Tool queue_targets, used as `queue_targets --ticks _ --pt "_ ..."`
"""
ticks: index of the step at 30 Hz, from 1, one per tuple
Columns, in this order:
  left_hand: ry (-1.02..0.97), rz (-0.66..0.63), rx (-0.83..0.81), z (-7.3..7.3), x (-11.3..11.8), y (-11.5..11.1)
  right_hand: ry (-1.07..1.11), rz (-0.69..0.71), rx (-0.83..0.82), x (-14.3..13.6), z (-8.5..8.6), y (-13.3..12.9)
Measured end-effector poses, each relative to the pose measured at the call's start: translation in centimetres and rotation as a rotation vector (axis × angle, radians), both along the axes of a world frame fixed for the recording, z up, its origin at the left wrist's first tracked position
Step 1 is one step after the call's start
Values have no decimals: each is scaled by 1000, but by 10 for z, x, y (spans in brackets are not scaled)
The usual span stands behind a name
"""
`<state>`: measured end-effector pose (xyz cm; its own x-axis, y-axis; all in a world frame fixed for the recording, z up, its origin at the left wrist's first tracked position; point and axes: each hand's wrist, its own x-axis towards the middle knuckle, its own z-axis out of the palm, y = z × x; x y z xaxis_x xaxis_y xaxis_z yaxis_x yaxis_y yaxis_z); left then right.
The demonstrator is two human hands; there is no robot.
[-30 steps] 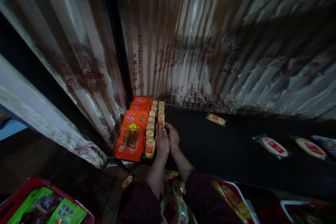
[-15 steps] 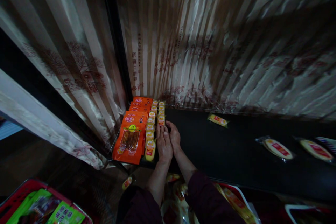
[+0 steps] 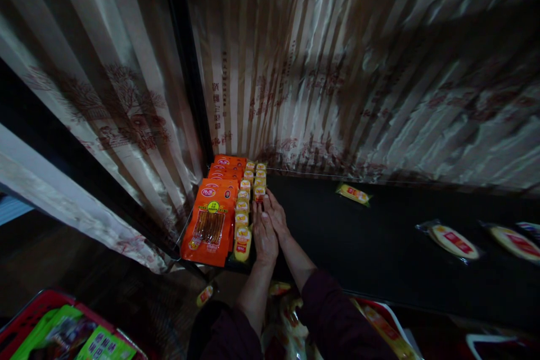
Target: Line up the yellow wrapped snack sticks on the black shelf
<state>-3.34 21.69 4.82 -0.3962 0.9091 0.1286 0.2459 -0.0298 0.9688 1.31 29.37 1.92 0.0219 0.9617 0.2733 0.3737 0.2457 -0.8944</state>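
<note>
My left hand (image 3: 265,239) lies with fingers stretched forward at the near end of the second row of small yellow packaged cakes (image 3: 260,181). My right hand (image 3: 276,215) rests against it on the right, its straight fingers reaching the front packet of that row. Neither hand shows a packet in its grip, though what lies under the palms is hidden. Just left of my hands runs a longer row of the same cakes (image 3: 242,244), standing one behind another. Beyond it are orange snack bags (image 3: 208,225) in an overlapping row.
The black shelf (image 3: 320,236) stretches right, with a loose yellow packet (image 3: 353,194) and wrapped oval cakes (image 3: 454,241) on it. Patterned sheeting (image 3: 253,67) hangs behind. Below are a red basket (image 3: 71,298) with green bags, a fallen packet (image 3: 205,296) and a white-rimmed container (image 3: 392,315).
My right hand has shifted slightly left, its fingers now straighter and nearer the front packet. My left hand stays almost in place. The view has moved a little.
</note>
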Motion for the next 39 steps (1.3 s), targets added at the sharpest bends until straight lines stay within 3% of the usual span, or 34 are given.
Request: queue_targets --ticks 16,23,29,39 --pt "69 53 65 -12 1 3 94 42 -120 3 2 -11" --pt "64 74 35 -12 2 3 138 -80 -205 -2 10 11" --pt "92 80 47 -17 5 7 265 -84 -264 -10 7 32" --pt "112 83 39 -15 4 6 280 -51 -228 -15 4 32"
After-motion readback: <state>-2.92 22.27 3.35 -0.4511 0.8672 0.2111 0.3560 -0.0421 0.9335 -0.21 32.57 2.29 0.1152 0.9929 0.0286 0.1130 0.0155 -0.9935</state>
